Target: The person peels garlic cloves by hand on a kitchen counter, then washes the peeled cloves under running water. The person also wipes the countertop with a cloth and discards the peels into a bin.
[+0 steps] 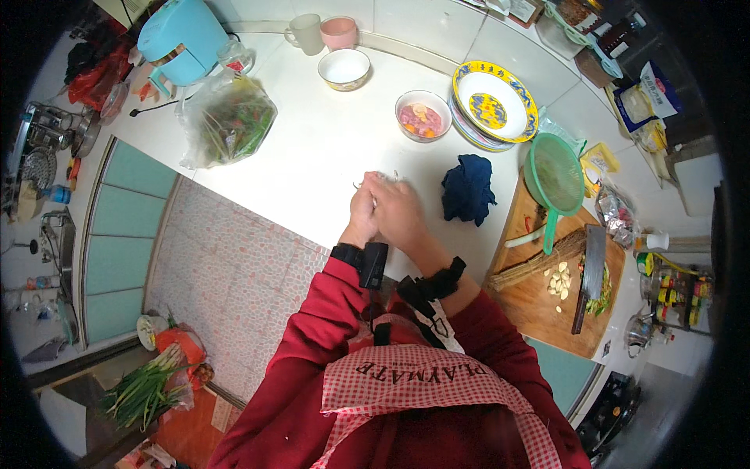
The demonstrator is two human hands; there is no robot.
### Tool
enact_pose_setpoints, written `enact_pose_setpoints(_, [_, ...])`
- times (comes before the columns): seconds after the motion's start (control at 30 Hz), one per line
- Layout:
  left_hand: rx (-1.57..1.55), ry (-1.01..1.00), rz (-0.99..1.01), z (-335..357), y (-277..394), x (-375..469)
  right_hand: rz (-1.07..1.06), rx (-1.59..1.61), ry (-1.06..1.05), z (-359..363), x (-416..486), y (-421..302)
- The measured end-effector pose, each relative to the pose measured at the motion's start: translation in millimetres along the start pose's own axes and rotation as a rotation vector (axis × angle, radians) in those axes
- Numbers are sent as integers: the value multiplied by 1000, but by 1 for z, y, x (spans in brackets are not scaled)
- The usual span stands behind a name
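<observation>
My left hand [363, 208] and my right hand [398, 212] are pressed together above the white countertop [293, 170]. Thin pale bits show at the top of the fingers, but what lies between the palms is hidden, and the right hand is blurred. A crumpled dark blue cloth [468, 190] lies to the right of the hands. Beyond them stands a bowl of raw meat [420, 117] with orange and pale yellow bits on top. An empty white bowl [344, 70] is farther back. A plastic bag of green vegetables [231, 120] rests at the left.
A yellow-rimmed dish [495, 101] sits on stacked plates. At right, a wooden cutting board [527, 305] holds a cleaver [594, 261], garlic cloves [559, 280] and a green strainer's handle [550, 231]. Two cups and a light blue air fryer [187, 44] stand at the back.
</observation>
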State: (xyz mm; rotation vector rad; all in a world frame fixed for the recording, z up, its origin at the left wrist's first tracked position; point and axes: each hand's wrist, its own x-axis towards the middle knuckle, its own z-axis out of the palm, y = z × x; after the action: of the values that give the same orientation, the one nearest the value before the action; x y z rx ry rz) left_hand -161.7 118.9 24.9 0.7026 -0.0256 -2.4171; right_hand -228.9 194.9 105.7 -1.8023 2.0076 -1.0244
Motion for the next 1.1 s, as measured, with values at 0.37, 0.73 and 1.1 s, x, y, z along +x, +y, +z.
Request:
enact_pose_setpoints(0.37, [-159, 10, 81, -14, 35, -16, 381, 796, 132, -27, -1, 22])
enact_pose_setpoints(0.73, [-16, -233, 63, -16, 21, -32, 297, 444, -87, -5, 11, -23])
enact_pose_setpoints(1.1, [175, -398, 479, -5, 5, -92, -110, 228, -130, -1, 0, -64])
